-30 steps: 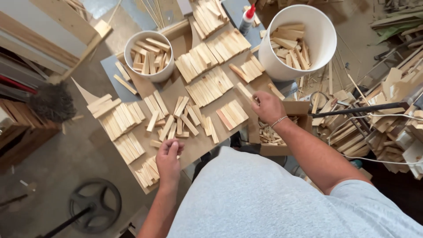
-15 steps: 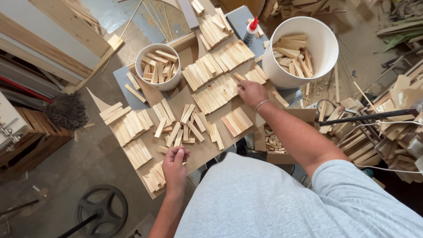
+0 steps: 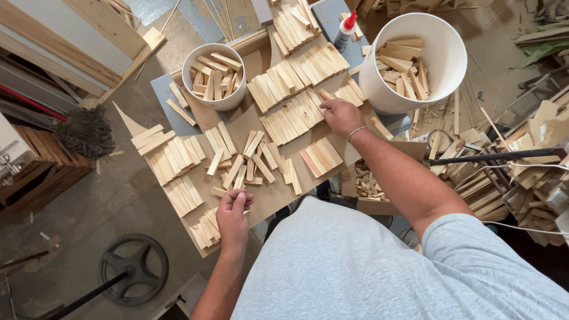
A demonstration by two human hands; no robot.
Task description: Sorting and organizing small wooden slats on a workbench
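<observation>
While our left hand (image 3: pixel 232 214) pinches one small wood slat (image 3: pixel 239 202) at the table's (image 3: pixel 278 192) near edge, our right hand (image 3: pixel 341 115) rests loose on the slat rows (image 3: pixel 296 118); a careless nudge could scatter them

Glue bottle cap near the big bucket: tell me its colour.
Red cap on the white glue bottle, seen in the head view, the only one.

Around the brown cardboard sheet (image 3: pixel 278 195) there are two white buckets — a small one (image 3: pixel 214 76) at its far left corner, a large one (image 3: pixel 415 62) at its far right — one glue bottle (image 3: pixel 345 29) between them, two hands over it, and wooden slats too many to count.
</observation>
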